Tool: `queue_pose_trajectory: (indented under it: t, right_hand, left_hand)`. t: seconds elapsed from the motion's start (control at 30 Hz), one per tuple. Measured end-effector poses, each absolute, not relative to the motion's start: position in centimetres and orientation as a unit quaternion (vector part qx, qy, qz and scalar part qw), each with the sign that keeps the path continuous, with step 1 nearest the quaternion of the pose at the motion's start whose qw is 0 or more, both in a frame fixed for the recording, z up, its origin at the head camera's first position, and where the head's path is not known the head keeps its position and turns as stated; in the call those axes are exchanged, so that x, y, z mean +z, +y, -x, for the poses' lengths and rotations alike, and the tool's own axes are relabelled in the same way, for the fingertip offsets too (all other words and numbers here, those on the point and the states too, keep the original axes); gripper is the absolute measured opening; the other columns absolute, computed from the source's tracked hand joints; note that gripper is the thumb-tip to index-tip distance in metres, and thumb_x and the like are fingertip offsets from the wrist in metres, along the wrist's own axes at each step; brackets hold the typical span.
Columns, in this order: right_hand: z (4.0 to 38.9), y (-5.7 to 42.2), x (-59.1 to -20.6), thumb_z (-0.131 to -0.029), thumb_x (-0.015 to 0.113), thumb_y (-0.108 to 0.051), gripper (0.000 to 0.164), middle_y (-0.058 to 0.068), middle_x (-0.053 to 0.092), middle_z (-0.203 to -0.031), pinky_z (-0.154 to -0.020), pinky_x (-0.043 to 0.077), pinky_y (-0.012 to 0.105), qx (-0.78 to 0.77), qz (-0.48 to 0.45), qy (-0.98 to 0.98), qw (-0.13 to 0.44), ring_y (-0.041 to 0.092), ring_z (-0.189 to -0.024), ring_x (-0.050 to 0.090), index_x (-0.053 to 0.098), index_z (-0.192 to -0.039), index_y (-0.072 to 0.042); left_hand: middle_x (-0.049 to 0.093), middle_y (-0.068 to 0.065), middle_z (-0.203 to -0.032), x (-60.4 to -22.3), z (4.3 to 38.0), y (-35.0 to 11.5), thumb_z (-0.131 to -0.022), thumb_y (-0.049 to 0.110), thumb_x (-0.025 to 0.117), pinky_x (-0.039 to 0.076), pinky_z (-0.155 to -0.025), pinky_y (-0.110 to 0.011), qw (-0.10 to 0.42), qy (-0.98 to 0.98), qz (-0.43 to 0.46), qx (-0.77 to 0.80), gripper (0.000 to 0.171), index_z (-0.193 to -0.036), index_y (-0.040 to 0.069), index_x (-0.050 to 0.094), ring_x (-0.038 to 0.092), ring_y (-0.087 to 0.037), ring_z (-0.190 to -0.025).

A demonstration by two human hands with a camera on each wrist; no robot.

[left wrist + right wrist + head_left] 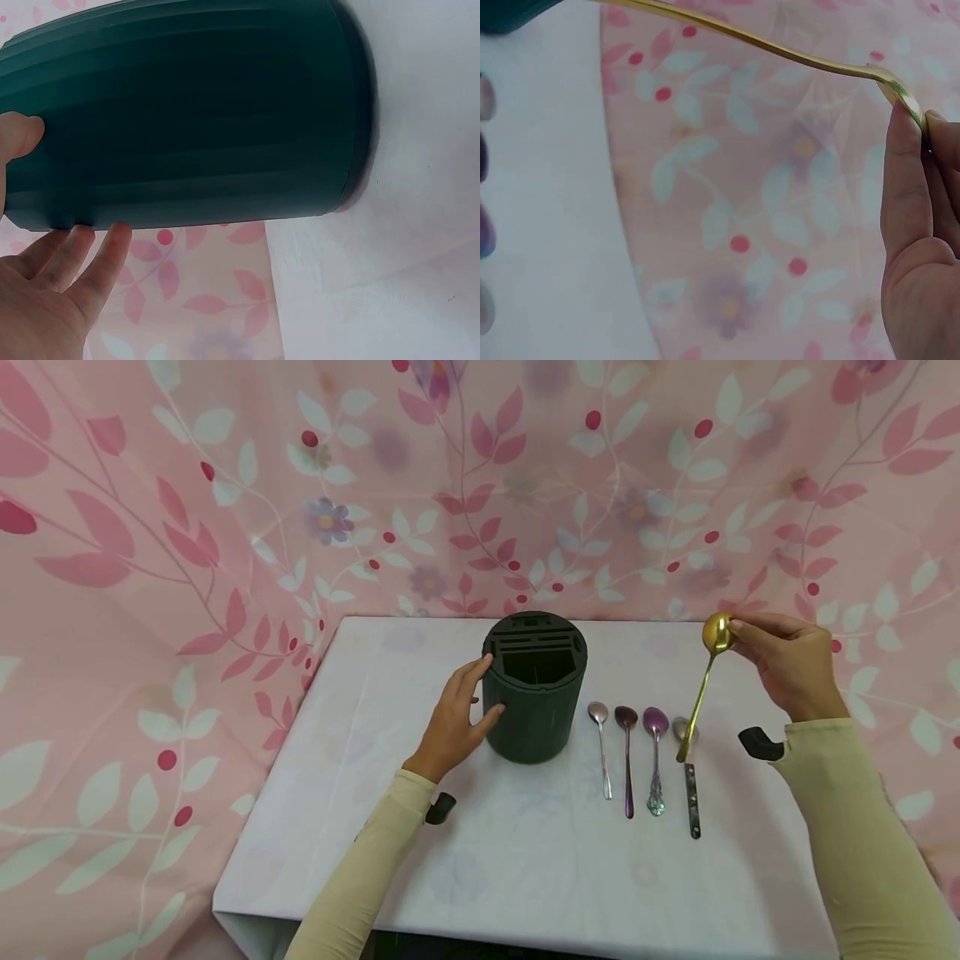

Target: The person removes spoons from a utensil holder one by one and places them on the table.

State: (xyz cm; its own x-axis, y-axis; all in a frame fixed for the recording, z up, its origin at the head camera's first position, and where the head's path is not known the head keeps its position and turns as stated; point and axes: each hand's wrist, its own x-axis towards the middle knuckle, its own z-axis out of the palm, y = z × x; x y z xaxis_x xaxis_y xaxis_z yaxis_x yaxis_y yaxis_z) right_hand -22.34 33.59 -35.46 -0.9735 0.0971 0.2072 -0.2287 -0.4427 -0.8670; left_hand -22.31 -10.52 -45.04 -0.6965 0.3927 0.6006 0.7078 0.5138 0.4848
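A dark green utensil holder [531, 718] with a slotted top stands upright on the table. My left hand [452, 722] touches its left side, fingers and thumb spread; in the left wrist view the fingertips meet the ribbed wall of the holder [180, 120]. Above the table at the right, my right hand [791, 660] pinches a gold spoon [705, 681] by its bowl, the handle slanting downward. In the right wrist view the thumb and fingers grip the bowl end of the gold spoon [780, 49].
Several spoons lie in a row right of the holder: a silver one [603, 752], a dark purple one [627, 768], a violet one [656, 760] and a black-handled one [692, 802] partly behind the gold spoon. A white cloth covers the table [495, 860]; a floral curtain [450, 485] hangs behind.
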Motion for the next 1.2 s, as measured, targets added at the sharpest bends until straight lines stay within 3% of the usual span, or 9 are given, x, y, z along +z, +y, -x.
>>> queue_pose_trajectory:
  t: [0.37,0.73,1.2]
  right_hand:
    - [23.5,37.0,-39.9,-0.086,0.066,0.010,0.019,0.015,0.073,-0.095,-0.077,0.056,0.032,0.836,0.048,-0.544,0.053,0.026,-0.083,0.072,0.071,-0.105,0.011]
    - [22.9,39.6,-44.4,-0.088,0.070,-0.002,0.014,0.003,0.074,-0.092,-0.081,0.055,0.028,0.781,0.142,-0.606,-0.048,0.017,-0.086,0.072,0.077,-0.099,-0.005]
    - [22.0,40.9,-49.1,-0.089,0.071,-0.007,0.012,-0.004,0.073,-0.087,-0.081,0.056,0.027,0.744,0.202,-0.626,-0.118,0.010,-0.083,0.069,0.079,-0.088,-0.016]
  left_hand:
    - [0.036,-0.010,-0.149,-45.1,22.5,-10.5,-0.089,0.017,0.074,0.052,-0.091,-0.031,0.220,-0.839,0.329,-0.373,0.082,-0.155,0.014,0.025,0.039,-0.020,-0.133]
    - [0.035,-0.008,-0.150,-45.3,22.7,-10.5,-0.090,0.019,0.072,0.052,-0.092,-0.031,0.212,-0.841,0.327,-0.375,0.081,-0.155,0.016,0.024,0.038,-0.018,-0.134]
    - [0.035,-0.008,-0.150,-45.2,22.5,-10.7,-0.090,0.020,0.072,0.051,-0.093,-0.029,0.204,-0.842,0.327,-0.377,0.081,-0.155,0.015,0.024,0.038,-0.017,-0.134]
